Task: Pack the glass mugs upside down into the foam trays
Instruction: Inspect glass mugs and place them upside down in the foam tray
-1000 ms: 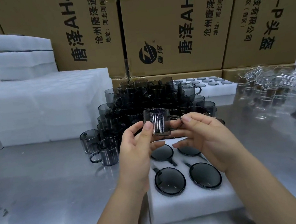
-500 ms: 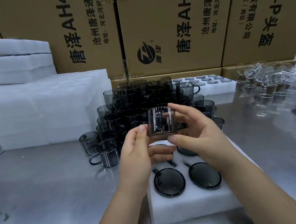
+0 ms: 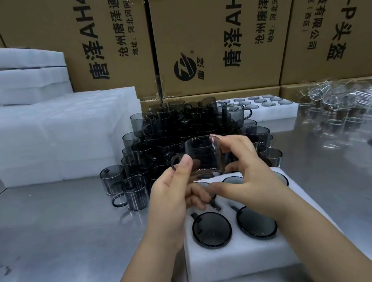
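Both hands hold one smoky grey glass mug (image 3: 202, 156) in the air above the white foam tray (image 3: 232, 259). My left hand (image 3: 174, 198) presses its thumb on the mug's left side by the handle. My right hand (image 3: 245, 176) pinches the mug from the right, fingers over its top edge and thumb below. The mug's handle points left. Two upside-down mugs (image 3: 211, 229) (image 3: 256, 221) fill the tray's near pockets, and more sit behind them, partly hidden by my hands. A pile of loose grey mugs (image 3: 179, 130) stands behind the tray.
Two single grey mugs (image 3: 133, 193) stand left of the tray on the steel table (image 3: 54, 244). Stacked foam blocks (image 3: 50, 135) fill the back left. A filled foam tray (image 3: 266, 108) lies at the back, clear glassware (image 3: 336, 108) at the right, cardboard boxes (image 3: 215, 35) behind.
The mug has been turned in my hands: its handle went from the right side, through the far side, to the left. Both hands shifted their hold on it.
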